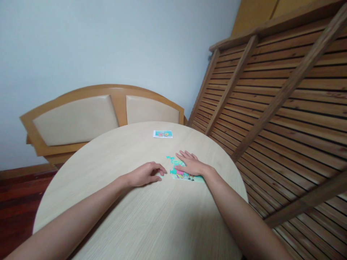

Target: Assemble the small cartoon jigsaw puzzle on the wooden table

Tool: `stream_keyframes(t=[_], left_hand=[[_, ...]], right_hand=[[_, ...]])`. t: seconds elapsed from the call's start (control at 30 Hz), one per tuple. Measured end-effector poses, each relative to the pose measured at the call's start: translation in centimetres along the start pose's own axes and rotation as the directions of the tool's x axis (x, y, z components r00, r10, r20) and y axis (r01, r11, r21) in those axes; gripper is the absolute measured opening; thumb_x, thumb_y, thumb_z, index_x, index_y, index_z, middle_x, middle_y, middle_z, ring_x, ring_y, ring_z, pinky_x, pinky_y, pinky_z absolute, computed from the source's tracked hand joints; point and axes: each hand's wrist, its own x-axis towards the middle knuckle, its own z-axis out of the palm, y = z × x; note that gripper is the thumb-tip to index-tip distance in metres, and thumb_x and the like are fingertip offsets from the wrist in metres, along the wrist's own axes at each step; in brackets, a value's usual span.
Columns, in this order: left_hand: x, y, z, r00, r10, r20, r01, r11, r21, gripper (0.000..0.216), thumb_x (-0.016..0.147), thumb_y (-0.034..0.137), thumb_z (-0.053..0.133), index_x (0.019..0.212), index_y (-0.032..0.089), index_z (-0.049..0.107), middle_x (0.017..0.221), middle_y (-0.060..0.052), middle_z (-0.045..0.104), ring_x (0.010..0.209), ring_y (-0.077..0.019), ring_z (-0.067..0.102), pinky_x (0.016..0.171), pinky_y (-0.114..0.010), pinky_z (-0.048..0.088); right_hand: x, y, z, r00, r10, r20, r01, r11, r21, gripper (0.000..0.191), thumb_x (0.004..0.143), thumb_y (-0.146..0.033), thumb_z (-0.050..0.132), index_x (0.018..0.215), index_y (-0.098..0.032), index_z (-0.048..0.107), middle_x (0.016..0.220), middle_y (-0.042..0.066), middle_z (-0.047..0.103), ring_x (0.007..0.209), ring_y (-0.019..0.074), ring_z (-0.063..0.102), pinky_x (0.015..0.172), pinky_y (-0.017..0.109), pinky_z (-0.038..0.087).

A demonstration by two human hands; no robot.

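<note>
A partly assembled jigsaw puzzle (182, 176), green with pink and yellow figures, lies flat on the round table. My right hand (191, 164) rests palm down over its upper right part with fingers spread, hiding some of the picture. The puzzle's left edge is uneven, with teal tabs sticking out. Just left of it, my left hand (148, 174) lies on its side on the table with curled fingers. Between its thumb and fingertips shows a small pale green puzzle piece (162, 176), mostly hidden.
A small picture card (163, 134) with cartoon figures lies toward the far side of the pale round table (121, 144). Behind the table stands a padded wooden headboard (78, 119) against the wall. A slatted wooden frame (271, 108) leans close along the right side.
</note>
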Motion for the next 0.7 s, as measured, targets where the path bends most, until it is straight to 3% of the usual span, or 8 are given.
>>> stream_keyframes(t=[0.23,0.43,0.7], left_hand=[[0.4,0.7,1.1,0.998,-0.06,-0.007,0.06,0.994,-0.095,0.027,0.083,0.026,0.069,0.108,0.017,0.067,0.095,-0.004,0.068,0.08,-0.0171,0.059,0.074,-0.027,0.047],[0.6,1.1,1.5,0.997,-0.039,-0.061,0.037,0.999,-0.036,0.024,0.082,0.022,0.07,0.105,0.018,0.066,0.103,-0.005,0.068,0.097,-0.0209,0.06,0.089,-0.032,0.045],[0.5,1.2,2.0,0.997,-0.034,-0.067,0.032,0.999,-0.024,0.021,0.084,0.021,0.067,0.105,0.019,0.064,0.103,-0.005,0.068,0.101,-0.0214,0.06,0.092,-0.034,0.046]], right_hand=[[0.1,-0.2,0.4,0.999,-0.032,-0.013,0.032,0.999,-0.008,0.095,0.083,-0.083,0.034,0.158,-0.027,0.019,0.167,0.01,0.005,0.153,0.0326,0.001,0.122,0.052,0.002],[0.2,-0.1,0.7,0.999,-0.046,-0.02,0.046,0.999,-0.008,0.097,0.083,-0.084,0.034,0.159,-0.026,0.019,0.167,0.01,0.005,0.153,0.0327,0.001,0.122,0.053,0.003],[0.2,-0.1,0.7,0.999,-0.039,-0.016,0.038,0.999,-0.006,0.096,0.083,-0.083,0.034,0.159,-0.026,0.019,0.167,0.009,0.005,0.153,0.0329,0.0,0.122,0.052,0.002]])
